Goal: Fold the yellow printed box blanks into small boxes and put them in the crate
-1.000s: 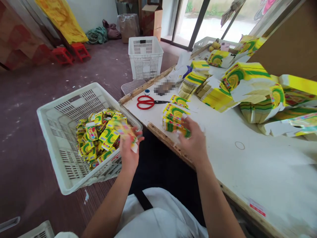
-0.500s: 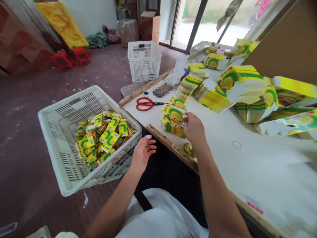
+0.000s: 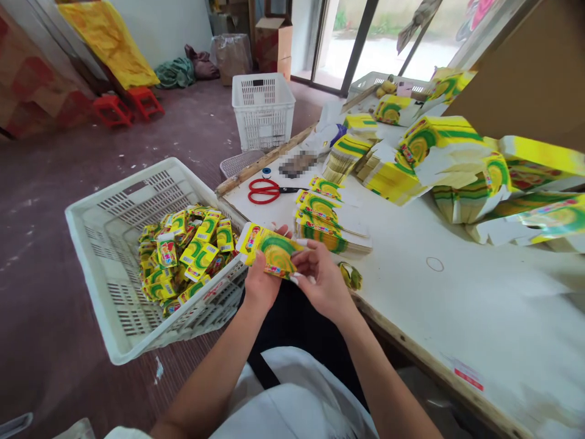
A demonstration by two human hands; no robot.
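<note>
Both hands hold one flat yellow-green carton blank point(image 3: 269, 249) in front of the table edge. My left hand point(image 3: 258, 281) grips it from below, thumb on its face. From the right, my right hand point(image 3: 320, 281) pinches its near edge. Just beyond, on the white table point(image 3: 457, 305), lies a stack of flat carton blanks point(image 3: 326, 219). To my left on the floor stands a white plastic crate point(image 3: 109, 244) holding a heap of folded yellow boxes point(image 3: 187, 250).
Red scissors point(image 3: 265, 190) lie near the table's left corner. Large bundles of yellow cartons point(image 3: 439, 164) fill the back of the table. A second white crate point(image 3: 262, 110) stands on the floor behind, and red stools point(image 3: 128, 103) further left.
My left hand dropped a folded box into the crate, then came back to the table edge. My right hand took a flat blank off the stack; both hands now hold it.
</note>
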